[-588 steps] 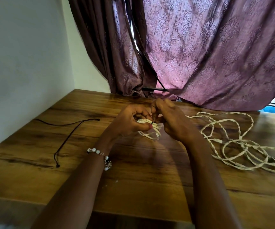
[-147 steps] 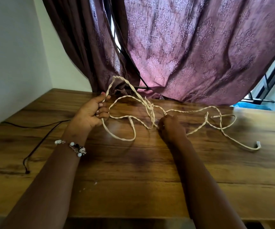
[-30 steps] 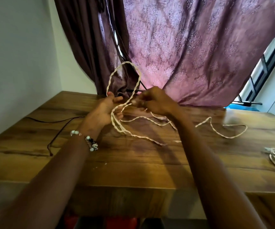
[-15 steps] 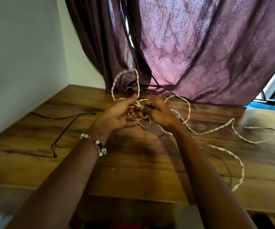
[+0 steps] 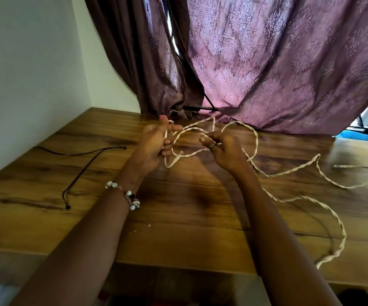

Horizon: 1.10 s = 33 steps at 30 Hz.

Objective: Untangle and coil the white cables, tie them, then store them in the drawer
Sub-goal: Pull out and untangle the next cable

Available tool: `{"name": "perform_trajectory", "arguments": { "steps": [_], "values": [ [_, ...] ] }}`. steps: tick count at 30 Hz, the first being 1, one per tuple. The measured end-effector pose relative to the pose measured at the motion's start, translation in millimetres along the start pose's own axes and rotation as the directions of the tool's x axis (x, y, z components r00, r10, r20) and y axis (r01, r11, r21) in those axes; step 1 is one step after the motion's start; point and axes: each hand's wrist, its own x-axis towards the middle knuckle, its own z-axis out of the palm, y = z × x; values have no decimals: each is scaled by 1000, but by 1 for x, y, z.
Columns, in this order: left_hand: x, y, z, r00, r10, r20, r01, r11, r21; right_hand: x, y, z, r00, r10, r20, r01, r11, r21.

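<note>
A long twisted white cable [image 5: 289, 170] runs across the wooden table [image 5: 178, 217]. My left hand [image 5: 154, 144] is raised above the table and grips a few loops of it, which hang down below the fingers. To its right, my right hand [image 5: 225, 151] pinches a strand of the same cable between thumb and fingers. Between the two hands the cable arcs up in loose loops. Its free length trails to the right and curls back toward the table's front edge. No drawer is in view.
A thin black cord [image 5: 83, 164] lies on the left part of the table. A white wall [image 5: 24, 85] bounds the left side. Purple patterned curtains [image 5: 267, 62] hang along the far edge, with a window gap at the far right.
My hands have drawn apart since half a second ago. The tall loop that stood above my left hand has come down, and the loose cable on the right has shifted.
</note>
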Motion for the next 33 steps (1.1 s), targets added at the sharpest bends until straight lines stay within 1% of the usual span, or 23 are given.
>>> {"name": "perform_trajectory", "arguments": {
  "steps": [2,3,4,5,7,8,9,10,12,13,14,15,17,18,20,22,24,25,26,27,28,30,33],
  "values": [
    [-1,2,0,1000,2,16,-1,999,-50,-2,-3,-4,990,-43,135,70,977,-202],
    [-2,2,1,1000,-2,17,3,997,-74,-3,-3,-4,981,-23,192,89,934,-347],
    [-5,2,2,1000,-3,30,6,995,-98,-5,-5,-4,978,46,205,60,874,-482],
    [-6,1,3,999,9,42,-4,994,-106,-8,-7,-6,976,137,169,-13,814,-580],
    [-9,-3,4,997,54,49,-50,996,-68,-18,-17,-19,964,263,49,-174,757,-630],
    [-9,-4,4,996,78,52,-76,996,-38,-24,-21,-28,954,300,8,-229,746,-626],
    [-9,-5,3,994,99,55,-99,995,-6,-31,-21,-40,937,349,6,-262,714,-649],
    [-9,-6,2,991,113,66,-114,993,20,-37,-21,-50,901,431,46,-282,662,-694],
    [-9,-10,1,989,124,85,-131,987,87,-49,-21,-68,781,603,163,-239,529,-815],
    [-10,-12,1,987,133,85,-143,982,122,-55,-17,-73,720,666,197,-213,482,-850],
    [-11,-14,2,985,148,84,-159,977,145,-60,-15,-76,684,700,205,-206,455,-866],
    [-11,-16,2,983,166,83,-178,971,158,-64,-11,-78,681,706,196,-215,449,-868],
    [-13,-20,3,975,204,89,-217,962,168,-67,-7,-82,741,655,149,-264,488,-832],
    [-13,-21,3,973,214,91,-227,959,170,-67,-5,-83,766,627,143,-288,534,-795],
    [-12,-23,1,976,206,76,-216,963,160,-62,2,-86,801,568,187,-297,649,-700],
    [-13,-23,-2,983,181,37,-184,976,116,-58,1,-85,827,535,171,-376,753,-539],
    [-13,-23,-4,988,157,8,-157,985,69,-54,-8,-83,861,497,108,-459,851,-254],
    [-13,-23,-5,989,150,-1,-150,987,60,-50,-14,-83,869,489,71,-486,872,-56],
    [-13,-23,-5,989,148,-8,-147,987,56,-45,-21,-83,862,506,41,-505,848,163],
    [-13,-23,-5,989,150,-15,-150,987,53,-37,-25,-84,852,524,9,-490,790,369],
    [-14,-24,-5,988,156,-19,-155,987,42,-30,-32,-87,835,549,-12,-463,715,523],
    [-17,-23,-2,985,170,-21,-170,985,-1,-12,-43,-95,818,574,-33,-379,582,719],
    [-21,-22,0,982,188,-18,-189,982,-24,5,-57,-109,816,575,-63,-210,396,894]
  ]
}}
